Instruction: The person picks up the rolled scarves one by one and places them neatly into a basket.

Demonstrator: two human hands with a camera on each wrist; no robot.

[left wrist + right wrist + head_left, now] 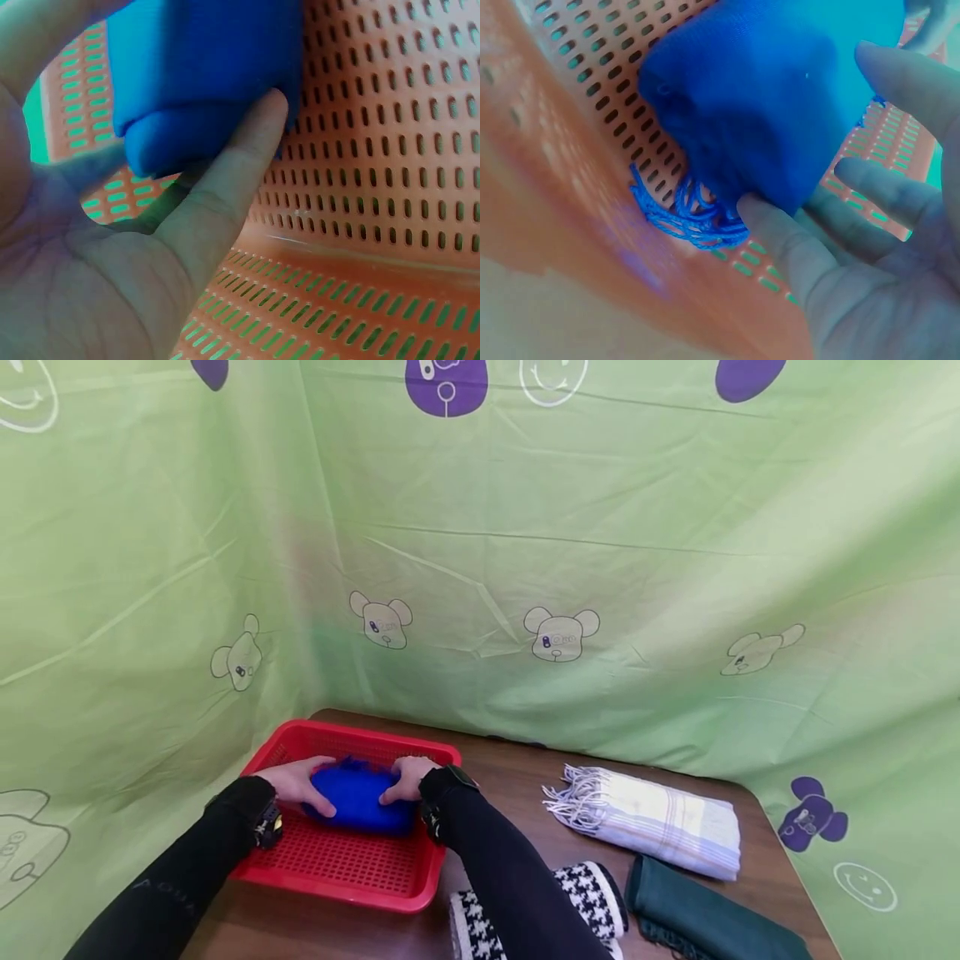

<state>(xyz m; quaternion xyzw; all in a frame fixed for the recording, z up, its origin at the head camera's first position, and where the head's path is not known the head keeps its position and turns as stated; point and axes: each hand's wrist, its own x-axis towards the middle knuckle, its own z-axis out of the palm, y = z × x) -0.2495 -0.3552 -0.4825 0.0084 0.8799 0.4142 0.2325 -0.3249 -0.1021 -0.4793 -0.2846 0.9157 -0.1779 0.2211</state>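
I log: blue scarf (362,799) in basket (333,862), left fingers (225,176) and right fingers (784,240) pinching its ends; seemingly remaining, rightward of them on counter (517,793): white scarf (667,814), checked cloth (588,889), green cloth (712,910).

Green cloth walls (637,527), brown table (502,777)
Table at six o'clock; purple print (446,397) at twelve, smiley (864,888) at four, pale sheen (892,452) at two.

The basket (330,892) is perforated plastic, smooth and slightly glossy. The blue scarf (360,799) is soft, matt cloth with a stringy fringe (694,221). The pale scarf (667,822) and green scarf (705,912) look matt; the checked scarf (583,889) looks thick and textured. The table (510,793) shows a smooth wood finish. The curtain (600,510) is thin, creased cloth
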